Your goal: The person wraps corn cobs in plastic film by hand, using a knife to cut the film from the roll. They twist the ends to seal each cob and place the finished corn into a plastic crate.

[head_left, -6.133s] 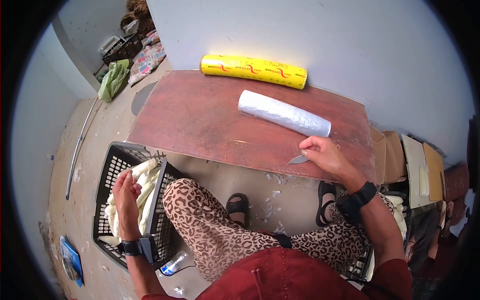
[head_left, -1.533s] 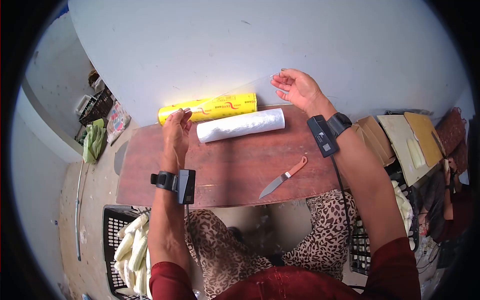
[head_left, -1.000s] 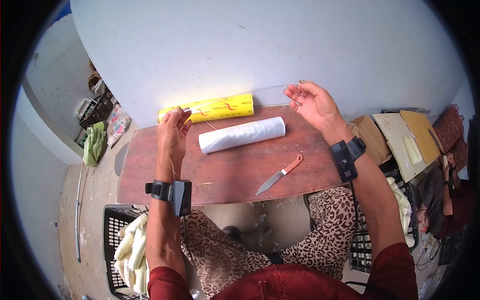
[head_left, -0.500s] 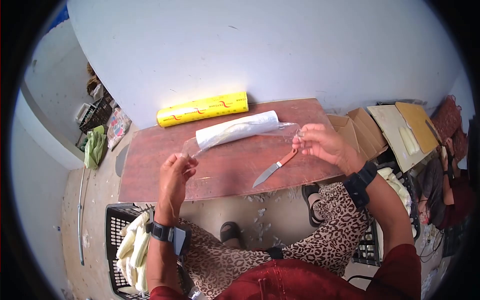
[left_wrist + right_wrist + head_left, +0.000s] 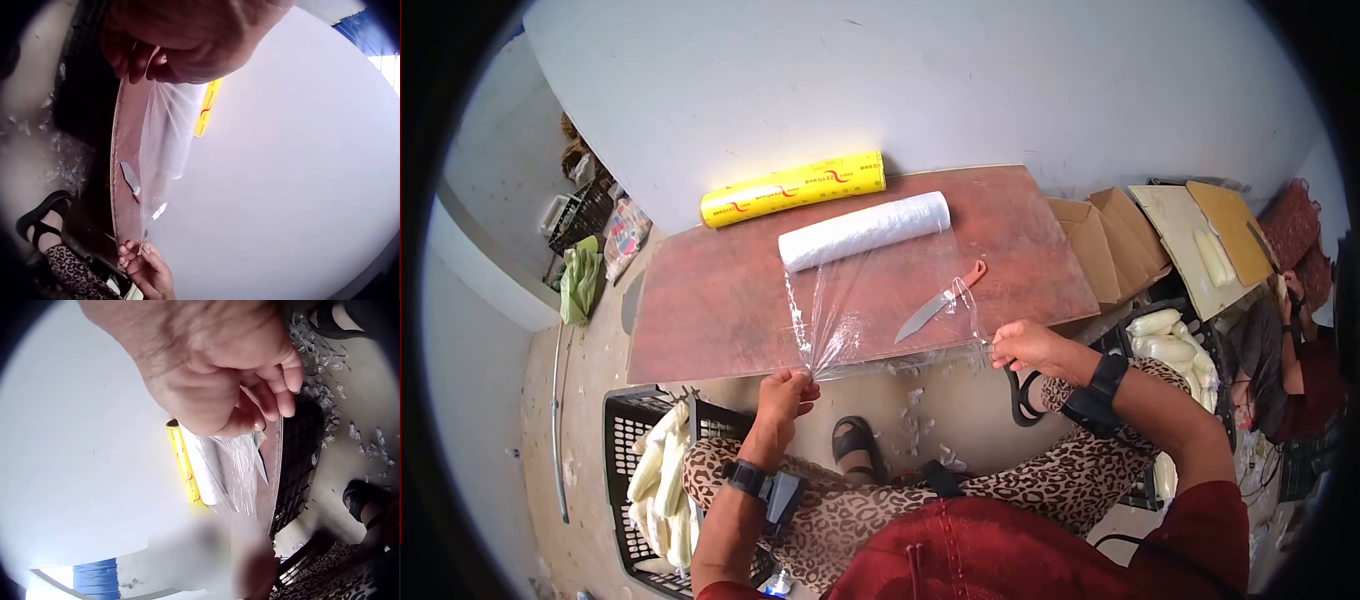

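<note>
A roll of clear plastic wrap (image 5: 865, 230) lies on the reddish-brown table (image 5: 700, 290). From it a sheet of film (image 5: 850, 310) stretches toward the person, over the table's front edge. My left hand (image 5: 788, 400) pinches the gathered left corner of that sheet, just past the edge. The right corner is pinched by my right hand (image 5: 1035, 348). Under the film rests a knife (image 5: 930, 312) with an orange handle, its blade pointing front left. In the left wrist view, creases in the film fan out from the left fingers (image 5: 159, 72).
Behind the roll, a yellow printed roll (image 5: 795, 188) lies against the wall. Black crates of pale, long vegetables stand at left (image 5: 665, 480) and right (image 5: 1175, 345). Cardboard boxes (image 5: 1105, 245) sit beside the table's right end. Film scraps (image 5: 915, 420) litter the floor.
The knife, earlier at the right hand, lies on the table. Both hands held film raised over the rolls, then came down toward the body, drawing the sheet out across the table and knife.
</note>
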`<state>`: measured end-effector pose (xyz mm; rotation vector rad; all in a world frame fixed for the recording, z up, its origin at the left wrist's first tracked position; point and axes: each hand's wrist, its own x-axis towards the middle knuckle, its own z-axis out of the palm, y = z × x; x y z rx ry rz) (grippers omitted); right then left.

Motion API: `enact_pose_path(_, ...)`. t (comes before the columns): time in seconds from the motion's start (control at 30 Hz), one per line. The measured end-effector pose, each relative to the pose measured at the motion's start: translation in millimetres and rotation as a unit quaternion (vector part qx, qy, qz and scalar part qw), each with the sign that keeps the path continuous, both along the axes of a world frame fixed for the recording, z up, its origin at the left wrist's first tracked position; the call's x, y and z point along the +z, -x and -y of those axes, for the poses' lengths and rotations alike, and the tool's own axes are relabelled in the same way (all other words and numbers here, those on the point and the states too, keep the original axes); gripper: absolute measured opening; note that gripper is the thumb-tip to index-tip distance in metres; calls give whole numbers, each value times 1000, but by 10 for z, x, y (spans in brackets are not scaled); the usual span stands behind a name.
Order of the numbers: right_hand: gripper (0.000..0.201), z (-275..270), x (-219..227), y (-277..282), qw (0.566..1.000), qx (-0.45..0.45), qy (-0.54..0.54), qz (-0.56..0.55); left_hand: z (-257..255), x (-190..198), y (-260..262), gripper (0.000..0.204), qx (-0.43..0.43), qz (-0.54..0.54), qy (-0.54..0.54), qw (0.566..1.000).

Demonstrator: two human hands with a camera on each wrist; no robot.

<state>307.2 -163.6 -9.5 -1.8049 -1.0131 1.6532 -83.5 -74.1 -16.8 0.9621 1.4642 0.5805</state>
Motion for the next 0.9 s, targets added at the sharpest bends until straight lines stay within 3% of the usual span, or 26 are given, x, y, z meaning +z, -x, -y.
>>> enact_pose_path(0.17, 12, 115, -213, 37, 999, -4, 9, 46, -3, -288, -25, 11, -37, -51, 22, 998)
enact_pose_path(0.27, 13, 70, -411, -7, 996, 39, -20, 74, -26, -516, -43, 13, -46, -94, 18, 994)
enact_pose_path(0.37, 14, -1, -490, 39, 985, 48, -56, 157, -87, -663, -44, 14, -68, -119, 15, 990)
enact_pose_path(0.47, 15, -59, -457, 75, 968, 73, -63, 230, -144, -720, -82, 16, -73, -148, 10, 986)
enact_pose_path(0.67, 16, -9, -567, 129, 957, 114, -66, 259, -218, -799, -130, 18, -76, -158, 1, 985)
enact_pose_path(0.9, 18, -8, -759, 110, 948, 95, -57, 298, -252, -853, -161, 21, -97, -217, -39, 971)
